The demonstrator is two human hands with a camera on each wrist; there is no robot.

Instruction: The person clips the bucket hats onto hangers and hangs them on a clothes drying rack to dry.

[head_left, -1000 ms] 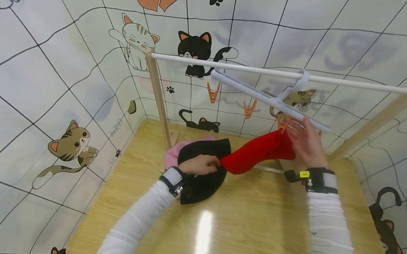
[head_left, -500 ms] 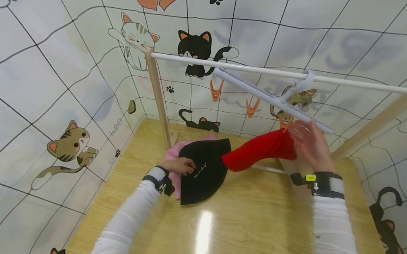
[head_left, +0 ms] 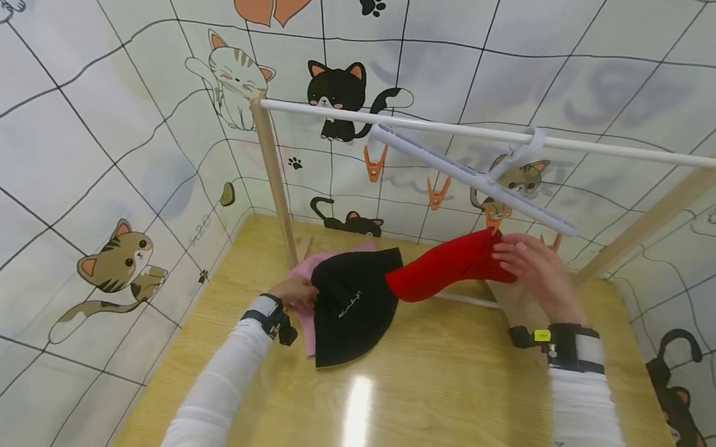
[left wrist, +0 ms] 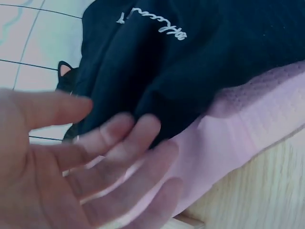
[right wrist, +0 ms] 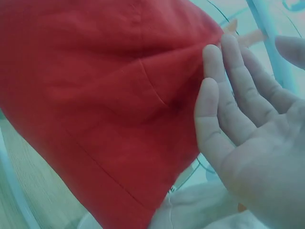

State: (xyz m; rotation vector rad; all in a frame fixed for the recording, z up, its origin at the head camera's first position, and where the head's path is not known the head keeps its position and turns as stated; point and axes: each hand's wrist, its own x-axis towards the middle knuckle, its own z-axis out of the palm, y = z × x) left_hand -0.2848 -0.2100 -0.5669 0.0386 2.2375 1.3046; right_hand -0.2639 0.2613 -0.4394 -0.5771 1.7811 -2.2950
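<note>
The red bucket hat [head_left: 446, 268] hangs from an orange clip [head_left: 494, 216] below the hanger [head_left: 465, 169]; the right hand [head_left: 540, 276], fingers straightened, lies at its right edge. The left hand [head_left: 293, 290], loose and holding nothing, is by the black bucket hat [head_left: 354, 305]'s left edge; tabletop [head_left: 458, 395] stretches in front.

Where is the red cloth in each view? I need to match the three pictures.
Head: red cloth, right of centre, between the black cloth and the right hand.
Left wrist: not in it; black cloth and pink cloth show.
Right wrist: fills most of the left half, beside the right hand.
Shared landmark: table, bottom centre in head, bottom right in left wrist, bottom left in right wrist.
</note>
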